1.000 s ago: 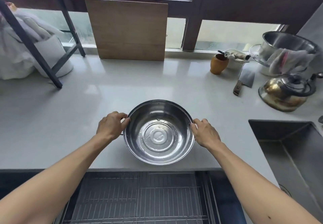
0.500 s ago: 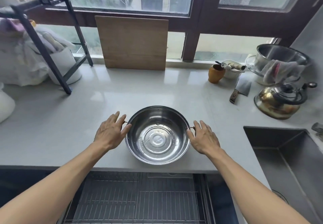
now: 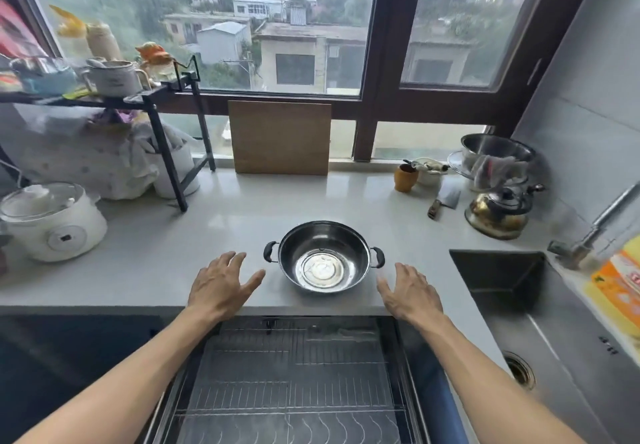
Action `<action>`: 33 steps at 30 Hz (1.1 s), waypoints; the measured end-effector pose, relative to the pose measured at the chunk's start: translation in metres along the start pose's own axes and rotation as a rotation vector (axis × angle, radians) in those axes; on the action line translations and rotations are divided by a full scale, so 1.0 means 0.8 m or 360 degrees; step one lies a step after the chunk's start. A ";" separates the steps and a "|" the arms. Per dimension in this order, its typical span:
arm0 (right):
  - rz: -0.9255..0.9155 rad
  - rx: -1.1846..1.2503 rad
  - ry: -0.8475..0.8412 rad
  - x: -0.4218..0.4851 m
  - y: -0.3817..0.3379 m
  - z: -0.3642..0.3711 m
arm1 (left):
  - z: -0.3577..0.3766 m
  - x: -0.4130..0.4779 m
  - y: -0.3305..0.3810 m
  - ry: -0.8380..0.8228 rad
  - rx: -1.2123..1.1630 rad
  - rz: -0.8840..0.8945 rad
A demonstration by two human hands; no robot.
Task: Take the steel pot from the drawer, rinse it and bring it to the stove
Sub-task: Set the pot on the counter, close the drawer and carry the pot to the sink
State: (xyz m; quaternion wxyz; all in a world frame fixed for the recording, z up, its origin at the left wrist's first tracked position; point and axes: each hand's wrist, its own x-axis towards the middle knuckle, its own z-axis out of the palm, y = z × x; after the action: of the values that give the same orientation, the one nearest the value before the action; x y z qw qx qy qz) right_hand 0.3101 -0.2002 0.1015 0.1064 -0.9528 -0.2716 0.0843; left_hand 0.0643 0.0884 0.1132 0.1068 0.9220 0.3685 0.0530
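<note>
The steel pot [image 3: 323, 256] with two black side handles stands upright on the pale countertop [image 3: 173, 263], near its front edge. My left hand [image 3: 221, 284] hovers just left of the pot, fingers spread, holding nothing. My right hand [image 3: 410, 293] is just right of the pot, also open and apart from it. Below the counter edge, the drawer [image 3: 294, 381] with its wire rack stands pulled out.
The steel sink [image 3: 540, 332] with its tap [image 3: 588, 235] lies at the right. A brass kettle [image 3: 498, 209], a cleaver [image 3: 445, 201], a brown cup [image 3: 406, 177] and a steel bowl [image 3: 495, 152] crowd the back right. A wooden cutting board [image 3: 280, 137] leans on the window. A white cooker [image 3: 52, 220] and a black rack [image 3: 166, 145] stand left.
Both hands have let go of the pot's handles and drawn back toward me, fingers opening. The pot stays on the counter. The view has tilted up and pulled back.
</note>
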 end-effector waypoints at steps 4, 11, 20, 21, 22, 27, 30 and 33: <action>0.0039 -0.0008 0.0061 -0.095 -0.018 0.005 | -0.013 -0.081 -0.019 -0.0007 -0.0041 0.0102; 0.0083 -0.0005 0.0012 -0.235 -0.049 0.046 | -0.002 -0.202 -0.049 -0.0067 -0.0198 0.0104; 0.0156 0.0125 -0.0169 -0.326 -0.048 0.180 | 0.121 -0.307 -0.087 -0.0284 -0.0362 -0.0143; 0.0148 0.0146 -0.0207 -0.333 -0.046 0.201 | 0.143 -0.317 -0.092 -0.0288 -0.0370 -0.0165; 0.0137 0.0165 -0.0259 -0.340 -0.043 0.223 | 0.166 -0.328 -0.097 -0.0297 -0.0378 -0.0182; 0.0110 0.0228 -0.0538 -0.367 -0.030 0.344 | 0.289 -0.376 -0.114 -0.0415 -0.0309 -0.0272; 0.0153 0.0293 -0.0546 -0.361 -0.021 0.421 | 0.365 -0.384 -0.117 -0.0435 -0.0372 -0.0347; 0.0224 0.0473 -0.0506 -0.342 -0.015 0.488 | 0.429 -0.375 -0.113 -0.0420 -0.0501 -0.0349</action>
State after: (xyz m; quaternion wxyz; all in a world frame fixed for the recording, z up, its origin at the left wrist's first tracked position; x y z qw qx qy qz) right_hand -0.0107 -0.2758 -0.2436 0.1952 -0.9180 -0.2023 0.2798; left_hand -0.1520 -0.1093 -0.2472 0.3016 0.8474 0.4364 -0.0233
